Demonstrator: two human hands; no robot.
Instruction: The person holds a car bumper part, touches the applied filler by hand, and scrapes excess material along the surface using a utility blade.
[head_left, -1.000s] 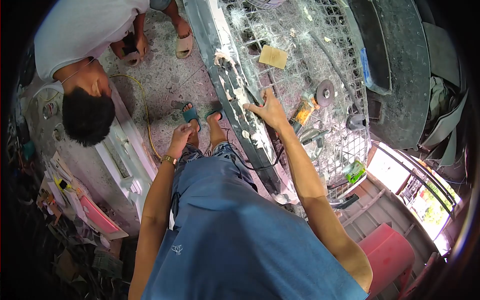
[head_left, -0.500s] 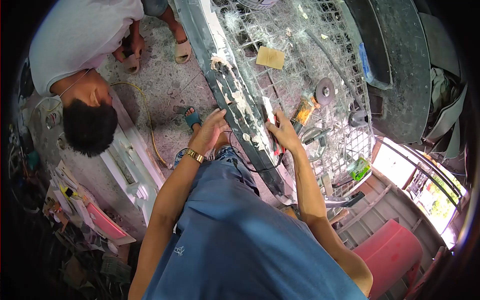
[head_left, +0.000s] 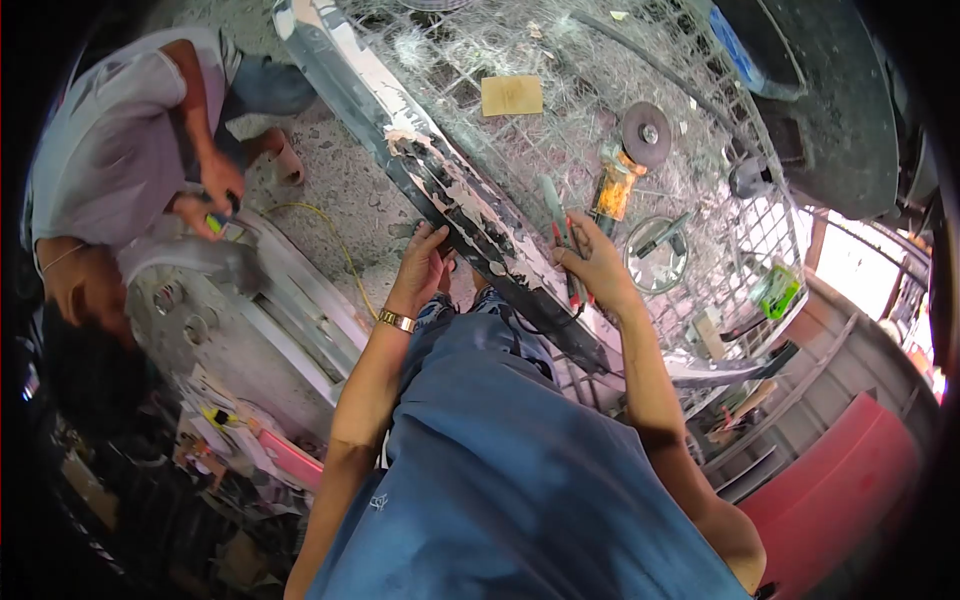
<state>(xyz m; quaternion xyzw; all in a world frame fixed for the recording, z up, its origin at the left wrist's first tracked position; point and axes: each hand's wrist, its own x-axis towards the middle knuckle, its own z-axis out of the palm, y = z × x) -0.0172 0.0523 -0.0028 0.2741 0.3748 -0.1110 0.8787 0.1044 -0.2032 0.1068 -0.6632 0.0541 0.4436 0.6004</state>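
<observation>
A long black bumper-like part (head_left: 450, 190), with pale paint peeling off it, runs diagonally between my hands. My left hand (head_left: 424, 265) is at its near left edge, fingers stretched out and fingertips against or very close to the rim. On the other side, my right hand (head_left: 592, 262) closes around a red-handled tool with a flat pale blade (head_left: 553, 198); the blade points away from me beside the part. A dark cable (head_left: 560, 325) passes below that hand. Just beyond it lies an orange angle grinder (head_left: 614, 190) with a dark disc (head_left: 646, 134).
A wire mesh surface (head_left: 715, 210), covered in fibres, carries a tan sheet (head_left: 511, 96), a round clear lid-like item (head_left: 657, 255) and a green packet (head_left: 779, 293). Another person (head_left: 130, 150) bends over a pale part at left, holding a small yellow-green item. A red rounded object (head_left: 835, 490) is at lower right.
The view has shifted and turned. My left fingers have come to the part's edge, and my right hand still grips the tool. The other person's hands now hold an item above the pale part.
</observation>
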